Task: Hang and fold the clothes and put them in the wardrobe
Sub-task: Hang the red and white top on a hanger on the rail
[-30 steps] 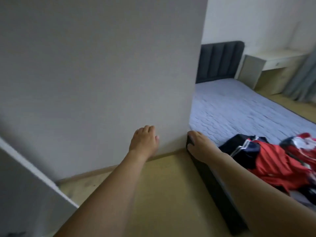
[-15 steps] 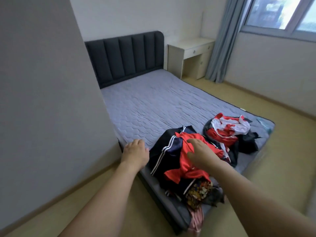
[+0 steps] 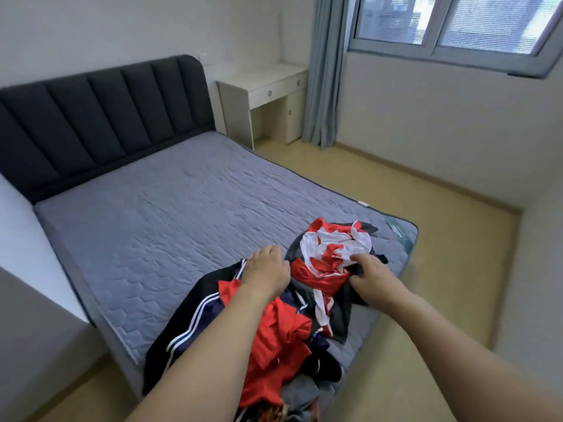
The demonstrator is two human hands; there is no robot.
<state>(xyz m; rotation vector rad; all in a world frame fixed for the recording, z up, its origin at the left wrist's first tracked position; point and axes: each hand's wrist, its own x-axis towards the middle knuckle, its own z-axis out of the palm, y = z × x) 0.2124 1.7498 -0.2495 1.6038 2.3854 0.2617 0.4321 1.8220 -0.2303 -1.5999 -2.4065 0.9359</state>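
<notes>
A heap of clothes lies on the near right corner of the grey mattress (image 3: 170, 214). It holds a crumpled red and white garment (image 3: 332, 243), a navy jacket with white stripes (image 3: 195, 312) and a red garment (image 3: 274, 336). My left hand (image 3: 268, 269) is over the top edge of the navy jacket, palm down with fingers bent loosely, and nothing is seen in its grasp. My right hand (image 3: 370, 277) pinches the lower edge of the red and white garment between thumb and fingers.
A dark padded headboard (image 3: 91, 117) stands at the far end of the bed. Beyond it are a pale bedside desk (image 3: 268, 86), a grey-blue curtain (image 3: 326, 71) and a window. A white panel (image 3: 27, 339) juts in at the near left. Tan floor surrounds the bed.
My view swung right from the white panel to the bed. Both hands left the panel and the bed edge and moved onto the heap; the right hand now pinches the red and white garment.
</notes>
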